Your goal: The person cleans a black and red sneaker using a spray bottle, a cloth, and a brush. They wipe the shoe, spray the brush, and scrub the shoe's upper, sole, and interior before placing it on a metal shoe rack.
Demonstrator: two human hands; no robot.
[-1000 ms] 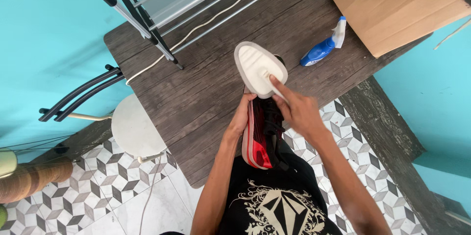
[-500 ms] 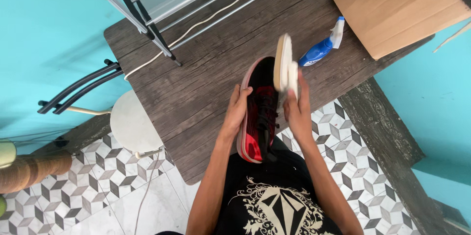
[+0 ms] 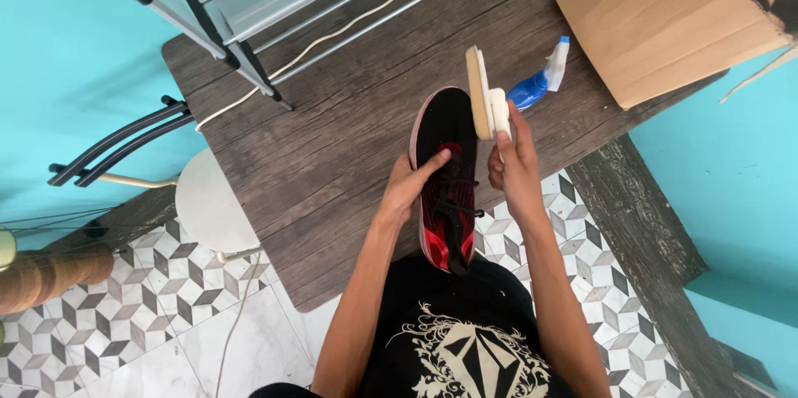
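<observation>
Left hand [image 3: 409, 189] has its grip closed around a black-and-red sneaker [image 3: 445, 174] held above the dark wooden surface [image 3: 332, 132]; right hand [image 3: 514, 167] clasps a white brush [image 3: 485, 103] upright, just beside the shoe's toe

turquoise walls [image 3: 66, 49], wooden table [image 3: 332, 157]; patterned floor [image 3: 108, 315]
</observation>
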